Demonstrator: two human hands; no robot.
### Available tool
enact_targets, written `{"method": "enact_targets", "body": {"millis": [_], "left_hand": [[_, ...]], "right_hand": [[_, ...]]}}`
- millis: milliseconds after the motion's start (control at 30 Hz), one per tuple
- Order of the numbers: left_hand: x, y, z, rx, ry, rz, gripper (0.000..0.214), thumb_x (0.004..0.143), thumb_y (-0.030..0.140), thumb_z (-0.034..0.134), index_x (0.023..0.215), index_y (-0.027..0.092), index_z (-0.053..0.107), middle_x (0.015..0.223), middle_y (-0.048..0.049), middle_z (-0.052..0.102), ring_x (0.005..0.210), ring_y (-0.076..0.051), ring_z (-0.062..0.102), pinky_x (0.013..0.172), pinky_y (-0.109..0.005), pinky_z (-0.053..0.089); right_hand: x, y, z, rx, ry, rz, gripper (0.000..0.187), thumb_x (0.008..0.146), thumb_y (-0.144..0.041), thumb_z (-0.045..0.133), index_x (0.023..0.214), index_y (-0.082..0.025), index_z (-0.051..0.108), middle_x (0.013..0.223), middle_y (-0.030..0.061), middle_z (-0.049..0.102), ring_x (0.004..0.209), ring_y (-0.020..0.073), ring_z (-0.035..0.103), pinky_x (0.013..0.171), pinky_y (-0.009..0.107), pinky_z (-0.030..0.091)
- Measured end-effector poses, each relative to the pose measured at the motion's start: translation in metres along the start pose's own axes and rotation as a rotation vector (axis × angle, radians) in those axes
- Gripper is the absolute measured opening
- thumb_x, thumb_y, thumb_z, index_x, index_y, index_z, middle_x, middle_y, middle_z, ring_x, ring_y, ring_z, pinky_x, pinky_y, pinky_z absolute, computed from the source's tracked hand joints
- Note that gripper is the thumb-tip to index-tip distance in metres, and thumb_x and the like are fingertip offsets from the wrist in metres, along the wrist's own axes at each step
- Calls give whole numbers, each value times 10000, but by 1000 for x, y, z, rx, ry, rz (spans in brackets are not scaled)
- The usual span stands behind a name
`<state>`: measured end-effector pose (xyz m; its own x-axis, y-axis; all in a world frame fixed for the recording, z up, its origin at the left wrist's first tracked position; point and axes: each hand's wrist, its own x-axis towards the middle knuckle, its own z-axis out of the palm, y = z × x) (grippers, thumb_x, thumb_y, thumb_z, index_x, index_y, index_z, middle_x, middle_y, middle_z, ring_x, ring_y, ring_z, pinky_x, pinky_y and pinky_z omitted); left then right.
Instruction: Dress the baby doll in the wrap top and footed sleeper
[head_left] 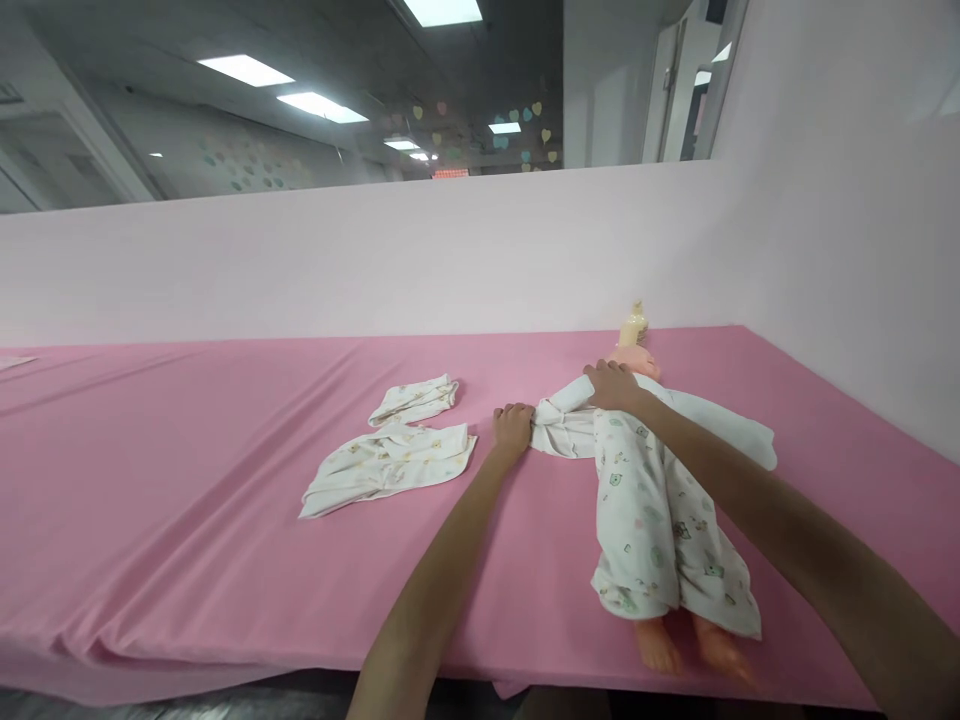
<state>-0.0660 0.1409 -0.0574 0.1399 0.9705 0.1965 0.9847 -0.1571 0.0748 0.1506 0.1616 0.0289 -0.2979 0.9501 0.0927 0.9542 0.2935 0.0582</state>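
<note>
A baby doll lies on its back at the right, its pinkish head [636,361] pointing away from me and its bare feet [660,645] towards me. Printed white trousers [637,520] cover its legs. A white baby shirt [562,432] is on its upper body, one sleeve stretched out to the left and the other side [724,422] spread to the right. My left hand [514,428] is closed at the end of the left sleeve. Over the doll's chest and shoulder, my right hand [613,386] grips the shirt near the top of that same sleeve; its fingertips are partly hidden.
Two printed white baby garments, a smaller folded one [414,401] and a larger one [390,465], lie left of my left hand. A pale yellow bottle [634,325] stands behind the doll's head. Pink cloth [187,500] covers the table, with walls behind and at right.
</note>
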Motion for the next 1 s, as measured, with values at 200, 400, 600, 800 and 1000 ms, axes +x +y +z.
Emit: {"method": "enact_targets", "body": {"millis": [200,400,600,800,1000], "left_hand": [[-2,2,-1,4,1,-11,333,923,120,365,1071,184,657,1183,-108,652,1118,-257,544,909,-394,351],[-2,2,-4,23,-11,-18,322,917,104,360,1017,193,652,1137,-106,668,1112,-251,546,889,-387,362],[-4,5,-6,42,-11,-76,320,928,123,321,1052,174,612,1085,-131,667,1080,-282,552,876,-414,363],[-3,6,-6,51,-21,-94,328,923,106,318,1093,175,590,1131,-141,651,1105,-286,543,883,-412,363],[0,4,-2,44,-16,-113,322,908,108,345,1084,183,604,1112,-123,663,1126,-282,541,890,-395,364]], "right_hand": [[8,-43,14,-109,35,-226,389,780,-104,588,1168,-124,570,1213,192,583,1148,327,509,959,439,328],[14,-71,27,-128,55,-385,333,803,-69,559,1125,-133,616,1108,145,659,1008,255,587,884,362,365],[8,-57,24,-104,133,-330,280,838,-153,552,1103,-158,643,1080,179,645,1012,288,562,908,409,325],[0,-39,11,-92,201,-198,355,795,-89,561,1139,-147,624,1100,196,606,1030,316,508,910,426,298],[0,-42,12,-30,254,-207,334,904,-249,485,1216,-178,581,1134,173,609,1028,308,515,915,448,333]]}}
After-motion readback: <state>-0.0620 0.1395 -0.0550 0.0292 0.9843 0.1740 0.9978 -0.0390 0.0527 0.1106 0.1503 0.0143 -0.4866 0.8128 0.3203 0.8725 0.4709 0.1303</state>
